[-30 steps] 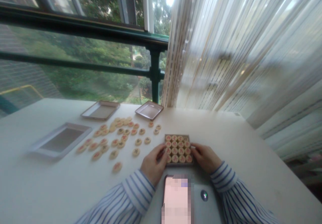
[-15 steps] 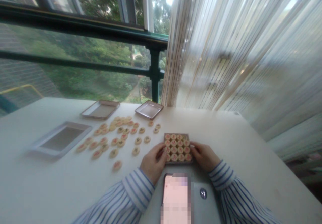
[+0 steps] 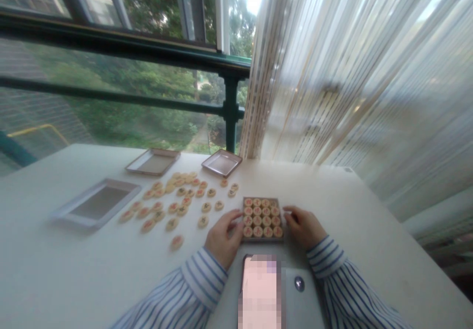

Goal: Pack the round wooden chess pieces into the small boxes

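A small square box (image 3: 262, 241) sits on the table in front of me, filled with rows of round xiangqi pieces (image 3: 262, 219) marked mostly in red. At its left side is my left hand (image 3: 224, 239), thumb and fingers apart, the tips at or close to the box's edge. Across from it, my right hand (image 3: 305, 227) rests with its fingers loosely apart and a narrow gap to the box. Neither hand grips anything that I can see. To the left, several loose xiangqi pieces (image 3: 173, 209) with red or black characters lie scattered.
Three shallow trays stand beyond the pieces: a pale tray (image 3: 77, 223) at left, another tray (image 3: 153, 173) behind it and a smaller tray (image 3: 221, 173). A phone (image 3: 260, 289) and a pale flat object with a round emblem (image 3: 299, 283) lie nearest me on the white table (image 3: 369, 250).
My right hand has drawn slightly away from the box's right side, and my left fingers have loosened at its left. The view has shifted a little; the pieces lie as before.
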Tool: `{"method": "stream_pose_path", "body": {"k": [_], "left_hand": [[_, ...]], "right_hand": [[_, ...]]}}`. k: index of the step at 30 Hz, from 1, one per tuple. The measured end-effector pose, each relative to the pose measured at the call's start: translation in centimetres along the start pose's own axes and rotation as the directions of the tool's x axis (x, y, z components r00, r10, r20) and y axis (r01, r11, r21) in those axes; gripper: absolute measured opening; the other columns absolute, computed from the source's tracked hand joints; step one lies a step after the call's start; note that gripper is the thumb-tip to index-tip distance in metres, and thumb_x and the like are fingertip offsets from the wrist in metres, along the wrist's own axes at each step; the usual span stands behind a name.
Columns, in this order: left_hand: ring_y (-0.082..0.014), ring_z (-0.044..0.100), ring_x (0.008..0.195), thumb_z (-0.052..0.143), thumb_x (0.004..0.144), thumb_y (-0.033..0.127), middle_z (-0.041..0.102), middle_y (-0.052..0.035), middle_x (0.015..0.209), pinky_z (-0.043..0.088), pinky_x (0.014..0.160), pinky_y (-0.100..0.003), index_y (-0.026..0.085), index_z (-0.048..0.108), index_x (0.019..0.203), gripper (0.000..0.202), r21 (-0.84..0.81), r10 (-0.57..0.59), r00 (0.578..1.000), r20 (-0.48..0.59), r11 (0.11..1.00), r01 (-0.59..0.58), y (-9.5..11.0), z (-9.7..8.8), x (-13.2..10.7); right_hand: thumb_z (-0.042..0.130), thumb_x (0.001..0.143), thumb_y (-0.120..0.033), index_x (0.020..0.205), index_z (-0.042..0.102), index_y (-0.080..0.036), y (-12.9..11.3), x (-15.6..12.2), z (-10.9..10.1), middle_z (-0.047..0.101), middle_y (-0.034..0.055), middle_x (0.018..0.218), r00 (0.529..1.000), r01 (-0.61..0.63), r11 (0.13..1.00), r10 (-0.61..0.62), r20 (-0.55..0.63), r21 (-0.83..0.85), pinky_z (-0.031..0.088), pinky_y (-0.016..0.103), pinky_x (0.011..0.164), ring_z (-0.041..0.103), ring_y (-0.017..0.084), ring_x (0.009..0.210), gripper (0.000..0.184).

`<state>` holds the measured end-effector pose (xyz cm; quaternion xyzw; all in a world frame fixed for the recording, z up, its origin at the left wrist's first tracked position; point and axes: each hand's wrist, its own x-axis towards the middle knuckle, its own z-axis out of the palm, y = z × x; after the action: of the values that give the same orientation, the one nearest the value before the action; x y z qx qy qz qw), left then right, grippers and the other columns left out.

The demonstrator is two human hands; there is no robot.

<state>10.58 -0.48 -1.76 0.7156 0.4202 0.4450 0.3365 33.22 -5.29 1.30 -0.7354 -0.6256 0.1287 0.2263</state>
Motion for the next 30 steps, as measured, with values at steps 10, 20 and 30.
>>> {"method": "stream_pose_path", "body": {"k": [10,20,30], "left_hand": [[-0.0160,0.061,0.077,0.053,0.074,0.025,0.065,-0.0054,0.083,0.053,0.067,-0.029,0.017,0.061,0.079,0.013,0.246,0.200,0.979,-0.027,0.951,-0.188,1.6,-3.6,-1.7],[-0.0180,0.061,0.081,0.054,0.074,0.027,0.065,-0.0061,0.084,0.050,0.075,-0.034,0.016,0.060,0.086,0.017,0.499,0.333,0.942,-0.051,0.825,-0.265,1.4,-9.0,-3.9],[-0.0202,0.061,0.083,0.054,0.072,0.031,0.066,-0.0075,0.089,0.050,0.076,-0.034,0.017,0.058,0.092,0.024,0.654,0.303,0.949,-0.089,0.736,-0.174,-0.8,-13.6,-5.0]], "right_hand": [[0.041,0.081,-0.033,0.086,0.062,-0.019,-2.1,-0.4,-1.3,0.064,0.0021,0.067,0.986,0.130,0.990,-0.125,-0.112,0.045,0.040,0.022,0.058,0.057,0.013,0.060,0.027],[0.043,0.081,-0.027,0.080,0.060,-0.019,-8.1,-0.9,-2.8,0.060,0.0004,0.067,0.920,0.391,0.920,-0.391,-0.002,-0.030,0.036,0.021,0.057,0.051,0.011,0.058,0.019],[0.046,0.077,-0.025,0.086,0.062,-0.021,-13.5,-0.8,-0.2,0.064,0.0018,0.073,0.828,0.555,0.822,-0.528,0.191,-0.131,0.037,0.023,0.062,0.056,0.014,0.067,0.019]]}}
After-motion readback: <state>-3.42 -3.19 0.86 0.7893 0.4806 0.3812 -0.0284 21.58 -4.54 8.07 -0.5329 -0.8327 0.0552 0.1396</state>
